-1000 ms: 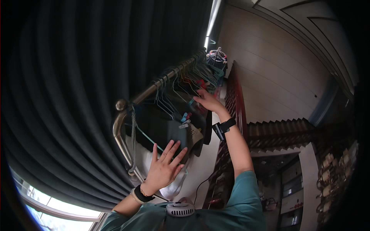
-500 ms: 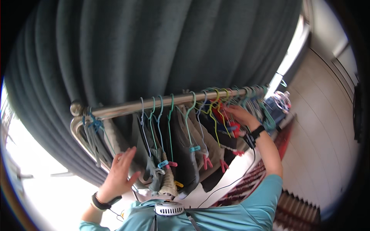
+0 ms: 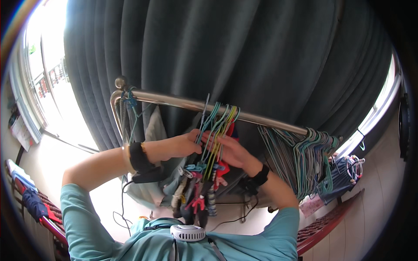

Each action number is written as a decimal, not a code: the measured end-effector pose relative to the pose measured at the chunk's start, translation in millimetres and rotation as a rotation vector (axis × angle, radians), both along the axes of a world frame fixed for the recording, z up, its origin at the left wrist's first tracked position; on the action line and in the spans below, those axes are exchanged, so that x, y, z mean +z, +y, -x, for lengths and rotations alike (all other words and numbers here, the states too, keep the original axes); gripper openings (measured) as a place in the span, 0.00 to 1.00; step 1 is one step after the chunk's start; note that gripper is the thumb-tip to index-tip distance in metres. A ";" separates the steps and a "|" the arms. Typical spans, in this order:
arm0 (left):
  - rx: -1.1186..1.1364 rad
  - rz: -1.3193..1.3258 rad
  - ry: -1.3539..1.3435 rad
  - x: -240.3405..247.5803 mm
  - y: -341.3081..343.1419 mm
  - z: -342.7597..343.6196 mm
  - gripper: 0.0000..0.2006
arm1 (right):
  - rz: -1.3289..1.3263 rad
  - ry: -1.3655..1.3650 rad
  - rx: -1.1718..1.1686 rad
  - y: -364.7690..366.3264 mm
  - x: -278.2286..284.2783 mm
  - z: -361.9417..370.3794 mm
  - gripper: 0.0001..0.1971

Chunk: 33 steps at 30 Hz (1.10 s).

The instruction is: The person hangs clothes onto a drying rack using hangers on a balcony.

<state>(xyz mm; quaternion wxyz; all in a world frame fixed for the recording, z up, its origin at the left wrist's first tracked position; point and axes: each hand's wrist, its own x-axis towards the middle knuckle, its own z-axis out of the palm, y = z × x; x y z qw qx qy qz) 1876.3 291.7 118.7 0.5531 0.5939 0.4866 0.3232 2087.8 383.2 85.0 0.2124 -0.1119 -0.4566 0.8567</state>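
Observation:
A tight bundle of blue, green and yellow hangers (image 3: 225, 114) hangs from the metal rail, pressed together between my two hands. My left hand (image 3: 188, 143) closes on the bundle from the left, its fingertips partly hidden by the hangers. From the other side, my right hand (image 3: 235, 151) grips the same hangers, fingers reaching across them. Coloured clothes pegs (image 3: 198, 167), blue, pink and red, cluster below the hands. Dark and patterned clothes (image 3: 189, 195) dangle under the pegs, squeezed narrow.
The metal rail (image 3: 174, 101) slopes down to the right before a dark curtain (image 3: 261, 56). Several bare hangers (image 3: 305, 156) crowd its right end. Grey cords and a blue tie (image 3: 130, 98) hang at its left end. A red slatted bench (image 3: 322, 226) stands at lower right.
The spread-out hangers with clothes are now gathered into one bundle. My left hand has gone from open and apart to closed on them; my right hand has come inward. The view has turned.

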 end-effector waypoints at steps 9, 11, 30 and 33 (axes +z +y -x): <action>0.146 -0.682 0.890 -4.1 -20.2 -2.2 0.27 | 0.040 0.132 0.100 24.7 -28.2 36.7 0.25; 0.226 -0.852 1.139 0.2 -29.9 -6.4 0.28 | 0.052 0.198 0.107 22.7 -34.5 42.4 0.26; 0.498 -0.153 1.109 -63.4 -175.2 120.5 0.31 | 0.153 0.292 -0.167 -29.9 14.8 48.2 0.13; 0.502 -0.319 0.973 -69.5 -169.5 135.3 0.27 | 0.114 0.196 -0.308 -38.2 25.2 53.5 0.09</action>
